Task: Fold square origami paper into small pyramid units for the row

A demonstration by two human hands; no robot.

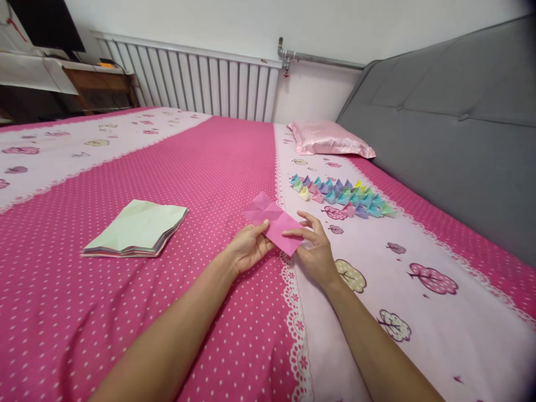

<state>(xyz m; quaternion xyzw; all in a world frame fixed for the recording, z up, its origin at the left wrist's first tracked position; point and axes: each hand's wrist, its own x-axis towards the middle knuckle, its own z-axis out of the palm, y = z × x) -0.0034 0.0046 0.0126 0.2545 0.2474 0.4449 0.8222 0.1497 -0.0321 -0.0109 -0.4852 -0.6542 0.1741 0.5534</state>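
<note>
A creased sheet of pink origami paper [274,220] is held up over the bed, partly folded, with its far end raised. My left hand [251,245] pinches its near left edge, thumb on top and fingers beneath. At the paper's right end, my right hand [316,251] grips the edge, index finger lying on the upper face and the other fingers partly spread. To the left lies a stack of square paper sheets [136,226], pale green on top. Rows of small folded paper boats [343,195] in several colours stand on the right.
The bed has a pink dotted cover [201,167] with pale printed bands. A pink satin pillow [330,139] lies near the grey padded headboard [452,111]. A white radiator [196,78] and a desk with a monitor [48,25] are at the back.
</note>
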